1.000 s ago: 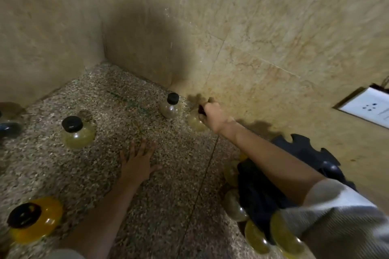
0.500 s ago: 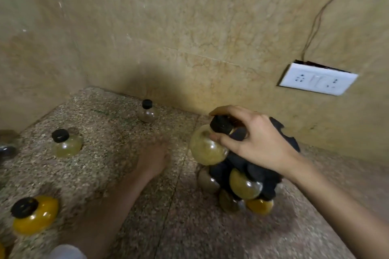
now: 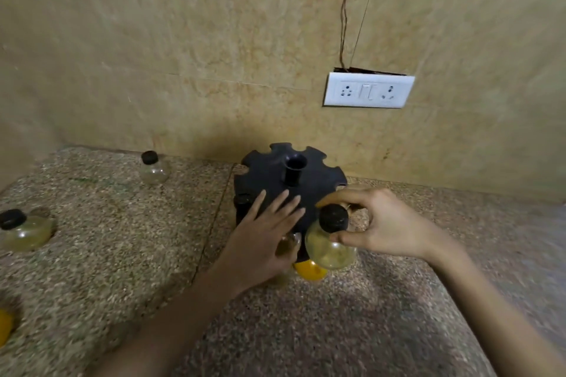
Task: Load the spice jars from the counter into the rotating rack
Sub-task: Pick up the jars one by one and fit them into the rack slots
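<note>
Pinching one pale jar (image 3: 330,249) by its black cap, the right hand (image 3: 378,228) holds it at the near rim of the rack (image 3: 272,180). The left hand (image 3: 260,242) lies flat on the rack top, fingers straight. Three loose jars (image 3: 154,168) stand on the surface (image 3: 137,254) left of the rack; one orange jar (image 3: 307,270) sits in the rack.

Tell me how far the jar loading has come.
Done: the rack holds an orange jar low in front. In hand: the right hand pinches a pale jar at its rim; the left hand rests on top. Left: the wall jar, the far-left jar, the edge jar.
</note>
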